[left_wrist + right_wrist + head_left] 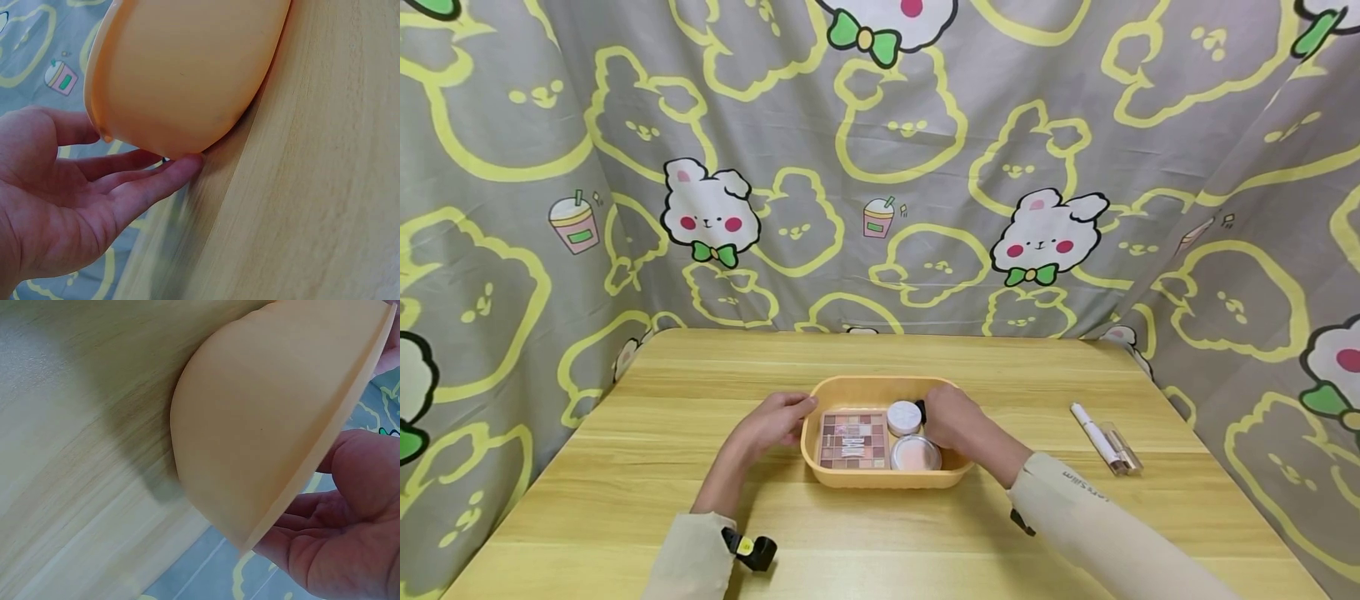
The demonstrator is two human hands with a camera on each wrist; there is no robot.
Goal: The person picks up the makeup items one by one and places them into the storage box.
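Note:
A yellow-orange plastic basket (891, 478) stands on the wooden table. In it lie an eyeshadow palette (853, 440) on the left, a small white-lidded round jar (904, 417), and a round powder compact (916, 454) with a clear lid. My left hand (775, 419) touches the basket's left end; in the left wrist view the fingers (156, 184) lie fairly straight against its outer wall, thumb at the rim. Over the right rim reaches my right hand (953, 419), fingers curled down inside by a small black object (921, 410), which it appears to grip. The basket hides those fingertips.
To the right of the basket, a white pen-like tube (1096, 438) lies on the table (1037, 533) beside a clear-and-brown cosmetic tube (1122, 450). A grey patterned curtain (820, 283) hangs behind the table and along both sides.

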